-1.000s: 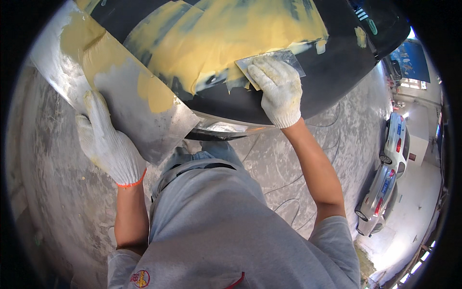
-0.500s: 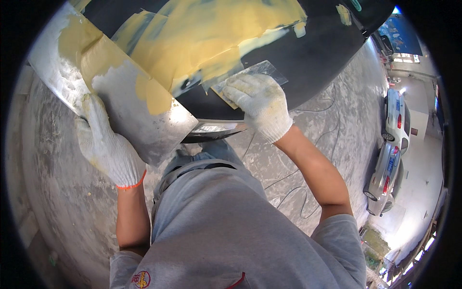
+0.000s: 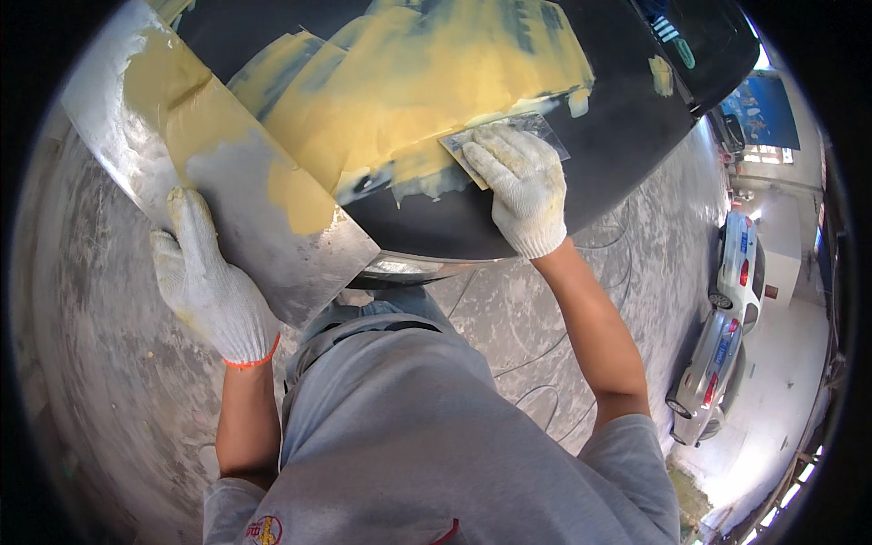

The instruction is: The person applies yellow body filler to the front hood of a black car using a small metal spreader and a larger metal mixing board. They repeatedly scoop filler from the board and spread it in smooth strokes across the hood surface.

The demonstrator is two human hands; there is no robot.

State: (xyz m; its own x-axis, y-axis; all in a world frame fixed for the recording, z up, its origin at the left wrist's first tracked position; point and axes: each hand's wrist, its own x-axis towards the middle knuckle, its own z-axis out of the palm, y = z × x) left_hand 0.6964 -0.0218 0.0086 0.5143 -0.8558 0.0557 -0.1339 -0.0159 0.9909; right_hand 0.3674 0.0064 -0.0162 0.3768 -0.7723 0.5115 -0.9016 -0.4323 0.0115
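My left hand (image 3: 213, 282), in a white knit glove with an orange cuff, grips the edge of a flat metal mixing board (image 3: 245, 209). Its thumb lies on top; the fingers under the board are hidden. Yellow body filler (image 3: 168, 86) is smeared over the board's far end. My right hand (image 3: 522, 186), gloved too, is closed on a thin, partly clear spreader (image 3: 545, 132) with filler at its edge. That spreader rests against a dark car body panel (image 3: 627, 136), at the lower rim of a broad coat of yellow filler (image 3: 427, 73).
Two parked cars, one white (image 3: 742, 263) and one silver (image 3: 707, 372), stand to the right. A thin hose or cable (image 3: 536, 359) lies on the worn concrete floor (image 3: 118, 363). Part of a shoe with white stripes (image 3: 672, 36) shows beyond the panel.
My right hand has moved the spreader a little to the right along the filler's lower edge. The left hand still holds the board. The whole view has shifted slightly.
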